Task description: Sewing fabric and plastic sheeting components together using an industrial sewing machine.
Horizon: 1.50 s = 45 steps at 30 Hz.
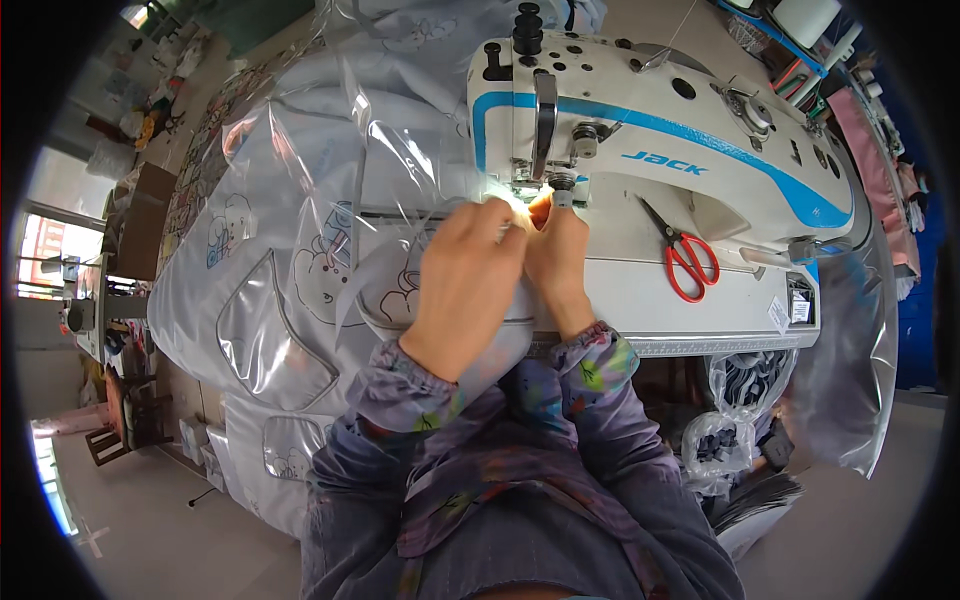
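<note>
My left hand is closed, its fingers curled together just left of the sewing machine's lit needle area. Beside it, my right hand is closed too, its thumb and fingers bunched right under the presser foot area. What either hand pinches is hidden behind the fingers. Around and under my left wrist lies a large grey plastic-like sheet, shiny and see-through in places, with cartoon prints and pocket-shaped pieces edged in dark trim. To the right of my right hand, red-handled scissors rest on the machine's bed, blades partly apart.
Thread cones stand at the back right. Clear bags of dark pieces hang below the table at right. Shiny sheeting drapes over the table's right end. The grey sheet spills off the left side toward the floor. A brown carton stands far left.
</note>
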Tool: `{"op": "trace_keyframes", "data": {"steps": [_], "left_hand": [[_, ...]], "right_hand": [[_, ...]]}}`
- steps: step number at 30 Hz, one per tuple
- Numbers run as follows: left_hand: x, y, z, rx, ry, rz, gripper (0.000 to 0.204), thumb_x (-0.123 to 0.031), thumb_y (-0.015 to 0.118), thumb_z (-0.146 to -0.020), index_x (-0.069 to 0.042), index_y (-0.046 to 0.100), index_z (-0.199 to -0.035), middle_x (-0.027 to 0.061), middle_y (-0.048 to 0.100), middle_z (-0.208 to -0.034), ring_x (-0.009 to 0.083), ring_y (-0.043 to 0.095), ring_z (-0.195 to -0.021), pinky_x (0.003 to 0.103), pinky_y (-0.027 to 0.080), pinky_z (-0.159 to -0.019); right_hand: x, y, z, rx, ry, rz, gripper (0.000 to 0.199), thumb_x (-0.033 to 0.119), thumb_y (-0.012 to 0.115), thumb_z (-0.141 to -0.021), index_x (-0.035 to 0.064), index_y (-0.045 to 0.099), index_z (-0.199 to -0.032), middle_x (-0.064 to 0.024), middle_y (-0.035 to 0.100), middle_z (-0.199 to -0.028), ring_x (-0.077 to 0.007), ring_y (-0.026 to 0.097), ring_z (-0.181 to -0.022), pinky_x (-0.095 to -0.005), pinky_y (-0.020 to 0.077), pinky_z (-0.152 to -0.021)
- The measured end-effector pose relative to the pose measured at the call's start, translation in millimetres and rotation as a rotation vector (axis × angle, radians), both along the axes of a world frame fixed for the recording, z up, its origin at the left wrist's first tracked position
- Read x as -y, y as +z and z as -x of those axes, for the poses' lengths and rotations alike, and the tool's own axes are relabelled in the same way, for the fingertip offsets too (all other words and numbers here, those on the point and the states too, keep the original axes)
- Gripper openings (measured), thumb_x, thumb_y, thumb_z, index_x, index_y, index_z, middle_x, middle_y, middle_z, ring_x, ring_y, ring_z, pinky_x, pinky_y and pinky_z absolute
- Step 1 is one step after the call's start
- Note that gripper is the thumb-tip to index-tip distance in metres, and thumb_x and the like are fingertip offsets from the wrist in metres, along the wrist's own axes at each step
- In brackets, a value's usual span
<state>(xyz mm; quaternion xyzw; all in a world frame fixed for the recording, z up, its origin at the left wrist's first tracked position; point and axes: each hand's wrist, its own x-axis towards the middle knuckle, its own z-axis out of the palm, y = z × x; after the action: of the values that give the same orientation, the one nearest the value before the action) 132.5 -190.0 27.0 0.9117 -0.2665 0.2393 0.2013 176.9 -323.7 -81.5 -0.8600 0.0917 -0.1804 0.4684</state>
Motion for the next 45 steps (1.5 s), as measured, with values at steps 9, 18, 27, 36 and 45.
{"op": "trace_keyframes", "data": {"steps": [9,18,27,36,45], "left_hand": [[-8.7,-53.8,29.9,-0.173,-0.013,-0.15,0.026,-0.004,0.062,-0.078,-0.002,0.067,-0.104,0.0083,0.061,-0.096,0.0263,0.064,-0.085,0.037,0.054,-0.07],[-1.0,-47.6,35.9,0.07,-0.024,-0.275,0.032,-0.01,0.067,-0.082,0.001,0.067,-0.113,0.0082,0.062,-0.104,0.0268,0.062,-0.098,0.04,0.05,-0.089],[6.8,-48.6,31.1,-0.16,0.09,-0.2,0.025,-0.011,0.067,-0.081,0.002,0.067,-0.102,0.0085,0.056,-0.095,0.0233,0.061,-0.084,0.033,0.055,-0.069],[6.4,-53.0,20.2,-0.193,0.124,-0.258,0.025,-0.005,0.067,-0.078,0.003,0.066,-0.102,0.0109,0.06,-0.096,0.0248,0.067,-0.082,0.032,0.057,-0.067],[-8.8,-38.4,-1.8,-0.314,-0.032,0.07,0.026,-0.002,0.061,-0.083,0.002,0.064,-0.109,0.015,0.065,-0.1,0.0341,0.068,-0.089,0.042,0.057,-0.075]], "right_hand": [[10.5,33.2,5.9,-0.235,0.16,-0.295,0.016,0.01,0.073,-0.087,-0.0046,0.068,-0.089,-0.0096,0.071,-0.071,-0.0148,0.07,-0.06,-0.0288,0.0559,-0.058],[20.5,30.1,-1.1,-0.307,0.25,-0.345,0.014,0.005,0.07,-0.088,-0.0071,0.066,-0.095,-0.0105,0.072,-0.076,-0.0134,0.069,-0.061,-0.0275,0.0571,-0.058],[46.9,21.9,12.5,0.153,0.232,0.291,0.017,0.008,0.067,-0.093,0.0014,0.07,-0.108,-0.0103,0.068,-0.079,-0.0222,0.067,-0.065,-0.0374,0.0507,-0.059],[41.5,34.6,19.1,0.061,0.485,0.543,0.04,0.003,0.065,-0.087,0.0239,0.073,-0.121,-0.0055,0.064,-0.09,-0.0269,0.066,-0.083,-0.0404,0.0537,-0.069],[46.5,19.7,22.8,0.303,0.397,0.457,0.031,0.004,0.068,-0.084,0.0146,0.074,-0.113,-0.0041,0.063,-0.097,-0.0268,0.063,-0.084,-0.0393,0.0504,-0.072]]}}
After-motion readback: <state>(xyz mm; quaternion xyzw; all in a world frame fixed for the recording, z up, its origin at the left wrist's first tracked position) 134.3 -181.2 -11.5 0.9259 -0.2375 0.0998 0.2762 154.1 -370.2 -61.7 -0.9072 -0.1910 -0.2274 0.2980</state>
